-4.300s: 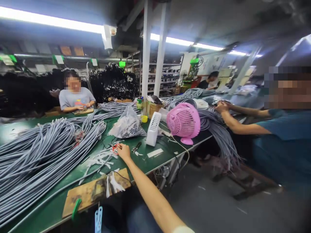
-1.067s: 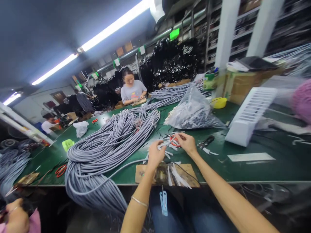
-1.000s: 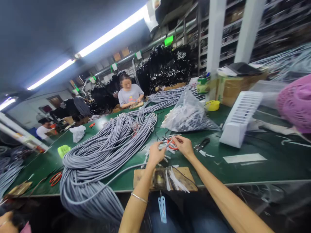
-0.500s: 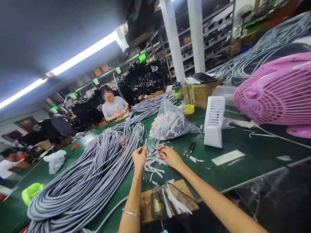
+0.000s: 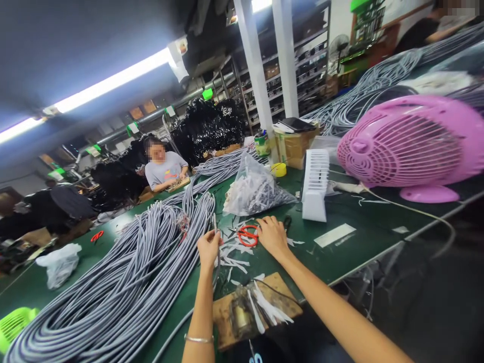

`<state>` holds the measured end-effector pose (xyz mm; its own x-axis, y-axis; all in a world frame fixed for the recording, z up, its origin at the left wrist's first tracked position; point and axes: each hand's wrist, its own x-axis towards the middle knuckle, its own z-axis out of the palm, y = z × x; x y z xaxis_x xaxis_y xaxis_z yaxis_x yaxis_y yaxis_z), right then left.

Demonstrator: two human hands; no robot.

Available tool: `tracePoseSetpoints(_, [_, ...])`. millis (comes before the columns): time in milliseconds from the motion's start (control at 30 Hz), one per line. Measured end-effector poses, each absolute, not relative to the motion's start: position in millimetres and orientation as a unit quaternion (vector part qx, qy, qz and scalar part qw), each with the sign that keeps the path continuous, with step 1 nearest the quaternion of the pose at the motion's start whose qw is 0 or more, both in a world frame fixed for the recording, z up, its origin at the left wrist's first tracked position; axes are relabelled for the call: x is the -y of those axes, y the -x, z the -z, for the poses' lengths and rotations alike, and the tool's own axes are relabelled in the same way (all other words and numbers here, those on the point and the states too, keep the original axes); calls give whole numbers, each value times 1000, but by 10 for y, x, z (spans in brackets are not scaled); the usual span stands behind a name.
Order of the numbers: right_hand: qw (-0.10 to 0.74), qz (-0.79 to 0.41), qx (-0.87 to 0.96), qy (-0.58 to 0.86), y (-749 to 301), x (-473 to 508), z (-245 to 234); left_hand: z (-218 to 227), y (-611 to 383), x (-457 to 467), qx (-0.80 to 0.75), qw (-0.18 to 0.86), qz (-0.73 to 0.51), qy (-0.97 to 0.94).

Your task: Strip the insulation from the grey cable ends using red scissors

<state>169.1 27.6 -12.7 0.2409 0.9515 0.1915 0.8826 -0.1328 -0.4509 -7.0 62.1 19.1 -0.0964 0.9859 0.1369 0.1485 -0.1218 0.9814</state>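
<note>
My left hand [image 5: 208, 249] pinches a grey cable [image 5: 215, 223], whose pale end points up above the fingertips. Red-handled scissors [image 5: 247, 244] lie on the green table among white strips [image 5: 236, 262], between my two hands. Just right of the scissors, my right hand [image 5: 271, 235] hovers low over the table or rests on it, fingers stretched and apart, with no tool seen in it. A dark tool [image 5: 288, 222] is partly hidden beside that hand. Large bundles of grey cable [image 5: 124, 267] spread out to the left of my left hand.
A wooden board [image 5: 223, 315] with a metal block and white strips sits at the near edge. Beyond my hands are a clear bag of scraps [image 5: 255, 189], a white plastic rack [image 5: 315, 186] and a pink fan [image 5: 401, 143]. Across the table a person [image 5: 164, 166] works.
My right hand has let go of the red-handled scissors and shifted right toward the dark tool. My left hand still holds the cable. The view has turned slightly to the right.
</note>
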Motion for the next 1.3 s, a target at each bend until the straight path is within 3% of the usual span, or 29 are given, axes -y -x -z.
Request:
tracePoseSetpoints(233, [192,-109,693,686,-1447,-339,103,-207,86,-608,-527,384,-531,-541])
tracePoseSetpoints(567, [139,-183,671,705,-1321,-609,-6,-231,194,-665,-546,268,-571,-551])
tracePoseSetpoints(733, [170,-187,649,718,-1378,-561,-35,-162,229,-733,-573,229,-559,-553])
tracePoseSetpoints(933, [245,-190,644,700,-1426,-605,-24,-32,317,-852,-589,321,-555,-492])
tracePoseSetpoints(1300, [384,-221,661,606,-1200,-758,176,-9,236,-776,-587,352,-538,-493])
